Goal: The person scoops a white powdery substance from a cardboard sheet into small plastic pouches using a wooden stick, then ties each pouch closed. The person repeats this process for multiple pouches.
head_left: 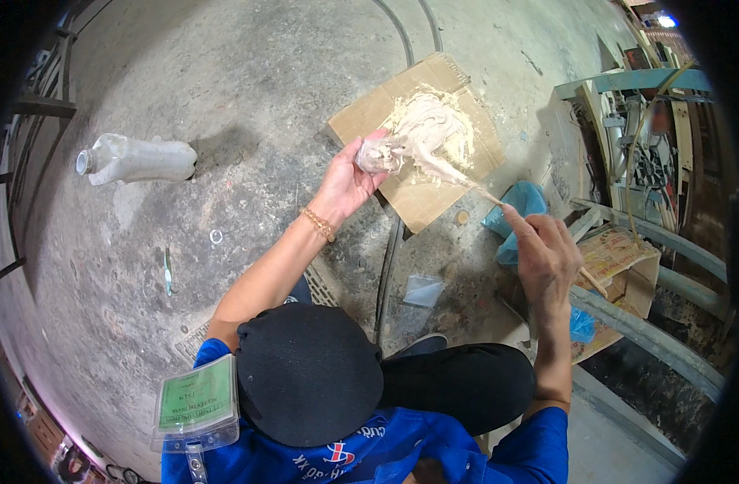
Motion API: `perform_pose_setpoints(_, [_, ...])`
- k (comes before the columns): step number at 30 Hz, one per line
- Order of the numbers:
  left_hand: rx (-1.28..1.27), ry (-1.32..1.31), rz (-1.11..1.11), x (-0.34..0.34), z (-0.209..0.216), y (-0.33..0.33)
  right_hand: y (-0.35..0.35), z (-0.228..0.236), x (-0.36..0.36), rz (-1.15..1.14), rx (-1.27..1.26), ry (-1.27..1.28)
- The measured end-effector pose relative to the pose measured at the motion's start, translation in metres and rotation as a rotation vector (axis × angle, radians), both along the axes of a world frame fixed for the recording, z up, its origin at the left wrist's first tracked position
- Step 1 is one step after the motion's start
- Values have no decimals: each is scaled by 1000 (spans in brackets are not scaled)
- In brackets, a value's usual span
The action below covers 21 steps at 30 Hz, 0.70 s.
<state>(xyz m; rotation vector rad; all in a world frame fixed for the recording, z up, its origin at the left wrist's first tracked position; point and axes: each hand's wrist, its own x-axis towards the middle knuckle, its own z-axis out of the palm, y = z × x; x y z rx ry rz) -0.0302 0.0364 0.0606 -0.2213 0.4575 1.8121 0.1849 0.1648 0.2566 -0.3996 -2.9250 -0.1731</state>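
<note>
Left hand (347, 182) holds small clear plastic container (375, 156), pale stuff inside, over cardboard (416, 208). Right hand (548, 252) grips thin stick (592, 280), far end paste-coated. Pale paste mound (428, 121) on cardboard, yellowish powder (468, 150) around it. Blue plastic bag (527, 199) right of cardboard; whitish bottle (147, 160) far left, on floor (248, 64).

Head view: left fisheye of a side-by-side pair worn on the person's head. Upright, aimed steeply down at the concrete floor (264, 89). Nearest the lens: blue shirt (418, 427) at 6 o'clock, black-clad leg (466, 379) at 5. Farther off, left hand (347, 182) just from centre toward 11, right hand (549, 256) out at 3. Very wide coverage: metal rail (652, 343) runs near the 4 o'clock edge; dark rim at 3 and 9.
</note>
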Motion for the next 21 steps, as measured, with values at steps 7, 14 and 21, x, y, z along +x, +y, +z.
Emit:
perform_pose_setpoints(7, [12,-1,-29,11,14,3,-3,-7,-3,-48,-272,-82])
perform_pose_setpoints(14, [197,-194,-62,11,25,3,16,-30,14,-323,-1246,-37])
perform_pose_setpoints(21, [155,-157,-37,4,28,2,6,-34,18,-372,-1441,55])
